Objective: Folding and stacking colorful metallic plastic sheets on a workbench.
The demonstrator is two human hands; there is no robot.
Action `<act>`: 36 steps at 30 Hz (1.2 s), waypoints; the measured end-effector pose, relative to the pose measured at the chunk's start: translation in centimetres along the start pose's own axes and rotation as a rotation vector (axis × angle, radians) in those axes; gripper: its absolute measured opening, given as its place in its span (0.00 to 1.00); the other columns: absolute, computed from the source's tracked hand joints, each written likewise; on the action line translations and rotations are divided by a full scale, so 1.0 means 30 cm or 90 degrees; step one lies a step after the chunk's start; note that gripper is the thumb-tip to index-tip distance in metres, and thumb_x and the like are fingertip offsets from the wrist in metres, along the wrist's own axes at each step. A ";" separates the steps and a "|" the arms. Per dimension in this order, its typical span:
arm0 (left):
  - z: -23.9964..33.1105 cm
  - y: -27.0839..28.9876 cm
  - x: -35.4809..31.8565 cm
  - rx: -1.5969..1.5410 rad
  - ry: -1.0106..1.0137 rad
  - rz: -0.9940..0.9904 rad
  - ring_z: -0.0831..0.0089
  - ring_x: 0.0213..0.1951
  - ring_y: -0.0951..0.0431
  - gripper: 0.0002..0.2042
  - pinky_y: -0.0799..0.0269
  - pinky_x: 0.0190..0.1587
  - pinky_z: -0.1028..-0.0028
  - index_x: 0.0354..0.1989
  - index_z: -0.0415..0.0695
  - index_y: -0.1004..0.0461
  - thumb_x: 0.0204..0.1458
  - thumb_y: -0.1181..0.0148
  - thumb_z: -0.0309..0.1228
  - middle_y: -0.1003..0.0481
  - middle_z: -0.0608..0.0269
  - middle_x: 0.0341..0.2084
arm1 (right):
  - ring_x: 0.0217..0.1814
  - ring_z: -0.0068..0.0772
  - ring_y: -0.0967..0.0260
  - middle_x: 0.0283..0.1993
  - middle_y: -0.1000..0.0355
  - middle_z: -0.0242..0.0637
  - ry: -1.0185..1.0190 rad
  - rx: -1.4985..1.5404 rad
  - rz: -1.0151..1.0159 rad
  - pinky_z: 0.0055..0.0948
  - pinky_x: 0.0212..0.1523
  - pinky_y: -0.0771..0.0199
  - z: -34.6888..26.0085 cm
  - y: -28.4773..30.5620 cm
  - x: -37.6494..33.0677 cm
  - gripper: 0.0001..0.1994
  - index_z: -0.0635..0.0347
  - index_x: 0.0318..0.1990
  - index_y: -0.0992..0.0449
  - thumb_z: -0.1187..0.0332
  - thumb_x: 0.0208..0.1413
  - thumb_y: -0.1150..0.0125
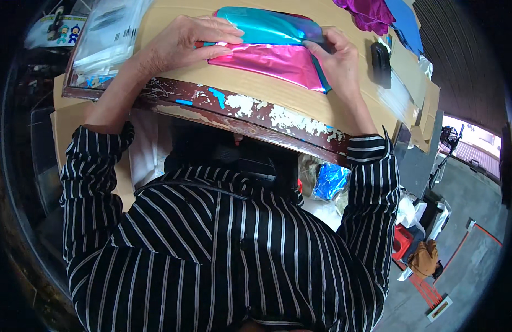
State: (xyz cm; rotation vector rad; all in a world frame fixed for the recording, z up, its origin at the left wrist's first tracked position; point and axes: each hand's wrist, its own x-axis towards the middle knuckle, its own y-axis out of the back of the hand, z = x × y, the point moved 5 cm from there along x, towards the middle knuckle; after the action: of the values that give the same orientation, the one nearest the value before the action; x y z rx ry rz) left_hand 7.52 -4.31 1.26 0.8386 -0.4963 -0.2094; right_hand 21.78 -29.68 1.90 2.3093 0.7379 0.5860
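Note:
A shiny pink foil sheet (269,60) lies on the cardboard-covered table (250,91), with a teal foil sheet (267,26) just behind it. My left hand (184,40) rests flat on the left ends of both sheets, fingers spread. My right hand (336,55) presses on their right edge, thumb and fingers pinching the foil there. Both forearms come up from striped black-and-white sleeves.
A stack of clear plastic bags (109,33) lies at the table's left. A black oblong object (381,63) sits right of my right hand. Purple foil (369,14) and blue foil (405,25) lie at the far right. The table's chipped red-brown edge (239,113) faces me.

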 end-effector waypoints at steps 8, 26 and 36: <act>-0.009 -0.005 -0.005 -0.020 0.006 0.010 0.58 0.59 0.22 0.14 0.31 0.67 0.58 0.51 0.42 0.17 0.56 0.33 0.27 0.18 0.57 0.52 | 0.46 0.38 0.26 0.42 0.21 0.38 0.311 -0.072 0.038 0.33 0.45 0.26 -0.130 0.017 -0.049 0.11 0.62 0.41 0.18 0.81 0.49 0.31; 0.007 -0.003 -0.006 -0.073 0.082 0.015 0.61 0.48 0.18 0.14 0.24 0.55 0.65 0.50 0.41 0.17 0.54 0.31 0.26 0.16 0.54 0.45 | 0.50 0.41 0.22 0.49 0.21 0.39 0.393 -0.302 -0.053 0.34 0.49 0.19 -0.159 -0.021 -0.195 0.20 0.64 0.47 0.17 0.81 0.40 0.33; 0.031 0.038 -0.042 0.079 0.050 0.089 0.64 0.45 0.18 0.17 0.22 0.46 0.67 0.51 0.43 0.18 0.51 0.29 0.25 0.19 0.58 0.48 | 0.51 0.37 0.23 0.49 0.21 0.37 0.438 -0.369 -0.036 0.32 0.49 0.18 -0.140 -0.048 -0.212 0.19 0.62 0.46 0.17 0.76 0.42 0.33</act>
State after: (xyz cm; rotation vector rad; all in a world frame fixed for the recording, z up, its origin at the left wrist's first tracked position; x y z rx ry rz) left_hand 5.93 -3.72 2.23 0.9261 -0.4959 -0.0165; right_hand 14.16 -30.98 2.51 1.5358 0.7918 1.3929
